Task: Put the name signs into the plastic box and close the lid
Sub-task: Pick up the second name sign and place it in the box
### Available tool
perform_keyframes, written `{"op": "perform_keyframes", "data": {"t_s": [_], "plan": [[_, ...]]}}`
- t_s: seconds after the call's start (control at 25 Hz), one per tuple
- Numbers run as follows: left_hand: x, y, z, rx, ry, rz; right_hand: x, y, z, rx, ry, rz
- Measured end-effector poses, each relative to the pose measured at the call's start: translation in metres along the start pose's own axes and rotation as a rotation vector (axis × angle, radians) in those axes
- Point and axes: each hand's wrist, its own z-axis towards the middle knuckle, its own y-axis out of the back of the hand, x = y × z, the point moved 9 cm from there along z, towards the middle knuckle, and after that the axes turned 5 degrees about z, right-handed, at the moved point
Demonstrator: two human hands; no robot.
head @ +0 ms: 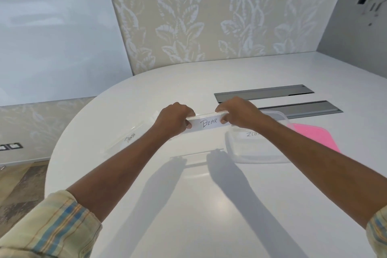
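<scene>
The left hand (175, 120) and right hand (235, 113) pinch the clear acrylic BEAR sign (207, 123) by its ends, probably to hold it level. The transparent plastic box (253, 154) sits just to the right.

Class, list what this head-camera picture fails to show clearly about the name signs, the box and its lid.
The ZE sign in the plastic box: the right forearm covers the rest of its word.
The pink lid: its near edge is hidden by the same forearm.
The left sign: its writing is too faint to read surely.
The BEAR sign: both ends are covered by the left hand and right hand.
</scene>
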Motion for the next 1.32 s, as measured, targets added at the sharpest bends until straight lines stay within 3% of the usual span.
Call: {"op": "perform_keyframes", "data": {"t_s": [0.64,1.32], "plan": [[-0.155,-0.035,0.095,0.040,-0.197,-0.016,-0.181,0.028,-0.043,-0.011,-0.183,0.097],[-0.199,-0.110,0.118,0.229,-0.292,-0.032,-0.224,-0.018,-0.041,0.253,-0.186,-0.041]]}}
